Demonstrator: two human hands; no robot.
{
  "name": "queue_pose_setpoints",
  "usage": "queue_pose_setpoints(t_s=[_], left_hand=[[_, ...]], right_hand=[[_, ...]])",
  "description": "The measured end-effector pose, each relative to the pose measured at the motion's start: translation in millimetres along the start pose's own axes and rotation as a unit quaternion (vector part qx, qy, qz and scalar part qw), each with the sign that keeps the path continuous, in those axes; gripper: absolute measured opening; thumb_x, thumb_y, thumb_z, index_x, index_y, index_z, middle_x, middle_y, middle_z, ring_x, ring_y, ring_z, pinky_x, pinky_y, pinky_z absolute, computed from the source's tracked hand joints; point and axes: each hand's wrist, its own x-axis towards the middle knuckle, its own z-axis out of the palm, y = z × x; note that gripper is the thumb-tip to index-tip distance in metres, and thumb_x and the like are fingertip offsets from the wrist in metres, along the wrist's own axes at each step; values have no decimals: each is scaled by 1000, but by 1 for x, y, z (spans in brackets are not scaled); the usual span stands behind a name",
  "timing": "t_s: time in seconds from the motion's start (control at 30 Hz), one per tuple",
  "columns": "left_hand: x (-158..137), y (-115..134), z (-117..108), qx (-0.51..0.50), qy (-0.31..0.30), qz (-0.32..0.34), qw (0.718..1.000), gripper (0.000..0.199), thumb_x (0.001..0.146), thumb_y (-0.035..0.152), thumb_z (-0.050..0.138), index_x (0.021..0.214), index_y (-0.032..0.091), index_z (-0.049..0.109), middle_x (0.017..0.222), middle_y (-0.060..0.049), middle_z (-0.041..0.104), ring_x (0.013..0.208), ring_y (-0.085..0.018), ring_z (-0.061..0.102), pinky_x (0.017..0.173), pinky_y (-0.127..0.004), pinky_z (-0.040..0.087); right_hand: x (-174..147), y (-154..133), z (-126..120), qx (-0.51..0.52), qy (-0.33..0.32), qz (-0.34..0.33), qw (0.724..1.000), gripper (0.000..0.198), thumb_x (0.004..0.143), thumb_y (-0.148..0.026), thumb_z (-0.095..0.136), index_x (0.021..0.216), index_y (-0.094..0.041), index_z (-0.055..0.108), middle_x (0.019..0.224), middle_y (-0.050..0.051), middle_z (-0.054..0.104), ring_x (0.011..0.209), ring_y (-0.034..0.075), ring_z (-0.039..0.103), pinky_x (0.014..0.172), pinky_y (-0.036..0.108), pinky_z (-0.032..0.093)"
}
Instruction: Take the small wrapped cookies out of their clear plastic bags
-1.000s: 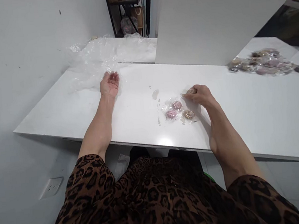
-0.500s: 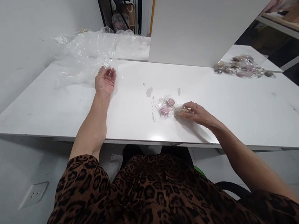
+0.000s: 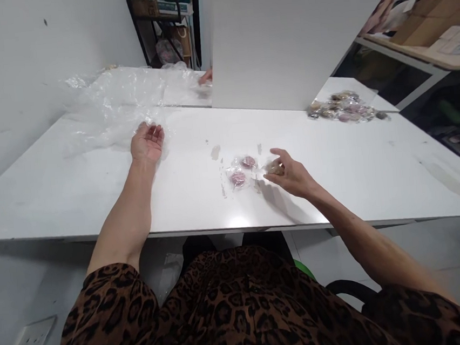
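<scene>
My right hand (image 3: 293,176) grips a small brownish item in clear wrap (image 3: 274,168) between thumb and fingers, a little above the table, with a shadow below it. Just left of it, two pink pieces in clear wrap (image 3: 239,178) lie on the white table (image 3: 192,198). My left hand (image 3: 148,142) rests palm up with its fingers loosely curled and apart. It lies at the near edge of a heap of clear plastic bags (image 3: 113,105); whether it touches the plastic I cannot tell.
A white upright panel (image 3: 266,39) stands across the table's far side. Several wrapped pieces (image 3: 348,108) are heaped by its right corner. Another person's hand (image 3: 205,77) shows beyond its left edge. Cardboard boxes (image 3: 428,12) sit on a shelf at right; a black rack (image 3: 154,17) stands behind.
My right hand has raised the brownish wrapped item off the table, apart from the pink ones. Another person's hand has come into view behind the panel. The whole view has shifted.
</scene>
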Motion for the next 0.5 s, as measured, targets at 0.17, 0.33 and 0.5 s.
queue_pose_setpoints(t_s=[0.17,0.33,0.5], left_hand=[[-17,5,11,-4,16,-24,1000,27,102,15,54,76,19,60,62,2,69,59,-7,68,65,-18,59],[-23,7,17,11,12,-42,999,28,101,13,52,75,18,60,63,1,70,59,-8,67,61,-19,60],[-20,9,22,18,13,-36,999,30,100,12,52,72,18,62,62,1,69,55,-7,65,54,-17,59]], right_hand=[[-8,23,-22,-71,7,9,997,73,89,-40,59,155,-19,38,93,10,65,93,32,62,86,50,52],[7,74,-53,191,38,153,969,78,73,-50,79,138,-23,46,75,-2,58,60,16,52,56,29,42],[97,132,-115,180,178,209,944,44,67,-52,79,86,-23,51,56,-4,44,50,13,38,46,29,31]])
